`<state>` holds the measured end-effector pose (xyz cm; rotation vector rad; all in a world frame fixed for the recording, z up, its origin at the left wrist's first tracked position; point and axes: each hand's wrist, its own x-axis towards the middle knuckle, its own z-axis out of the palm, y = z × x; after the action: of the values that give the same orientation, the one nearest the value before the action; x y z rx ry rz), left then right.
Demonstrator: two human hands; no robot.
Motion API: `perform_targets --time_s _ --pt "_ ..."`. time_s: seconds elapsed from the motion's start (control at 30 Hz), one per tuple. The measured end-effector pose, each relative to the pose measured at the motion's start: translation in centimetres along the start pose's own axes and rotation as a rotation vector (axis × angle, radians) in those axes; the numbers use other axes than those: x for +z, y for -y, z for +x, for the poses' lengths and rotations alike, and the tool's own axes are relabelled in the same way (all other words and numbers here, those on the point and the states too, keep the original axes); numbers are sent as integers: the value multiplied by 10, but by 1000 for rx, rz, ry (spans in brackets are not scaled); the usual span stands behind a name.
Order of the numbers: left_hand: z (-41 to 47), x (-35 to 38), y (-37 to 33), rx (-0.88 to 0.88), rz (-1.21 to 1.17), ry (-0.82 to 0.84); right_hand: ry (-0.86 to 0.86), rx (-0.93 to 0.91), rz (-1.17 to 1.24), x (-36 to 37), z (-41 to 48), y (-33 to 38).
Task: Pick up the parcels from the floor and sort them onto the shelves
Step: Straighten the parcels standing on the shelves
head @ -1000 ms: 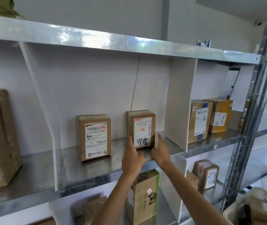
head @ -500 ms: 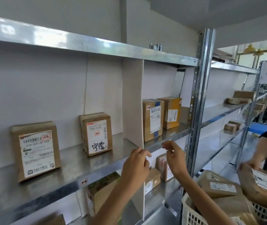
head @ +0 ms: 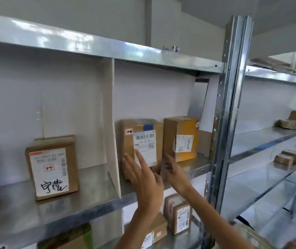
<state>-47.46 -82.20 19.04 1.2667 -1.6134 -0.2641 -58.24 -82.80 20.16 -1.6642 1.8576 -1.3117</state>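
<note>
At the steel shelf [head: 89, 193], left hand [head: 143, 178] and right hand [head: 175, 174], grips wide, by a labelled parcel [head: 144, 145]

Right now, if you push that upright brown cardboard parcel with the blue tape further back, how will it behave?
Probably stiff: the brown cardboard parcel with blue tape keeps square edges. It stands tall on a narrow base, so a high push may tip it. The shiny metal shelf looks smooth, so it should slide easily.

Two parcels [head: 141, 142] stand right of the divider [head: 110, 123] on the shelf [head: 62, 209].
</note>
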Motion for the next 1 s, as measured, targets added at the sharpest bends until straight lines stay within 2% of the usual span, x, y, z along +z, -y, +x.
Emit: perform_targets --time_s 0.13,0.27,0.37,0.73,1.0 --pt "14 17 3 -139 -21 -196 142 -98 11 6 28 -16" --pt "21 24 5 -185 -36 -261 236 -176 46 13 44 -23" --pt "22 23 5 -183 -17 -291 232 -190 12 16 60 -28" --pt "25 34 9 -175 107 -301 277 -206 -61 20 98 -37" --pt "32 30 19 -153 2 -210 316 -254 -25 13 93 -37"
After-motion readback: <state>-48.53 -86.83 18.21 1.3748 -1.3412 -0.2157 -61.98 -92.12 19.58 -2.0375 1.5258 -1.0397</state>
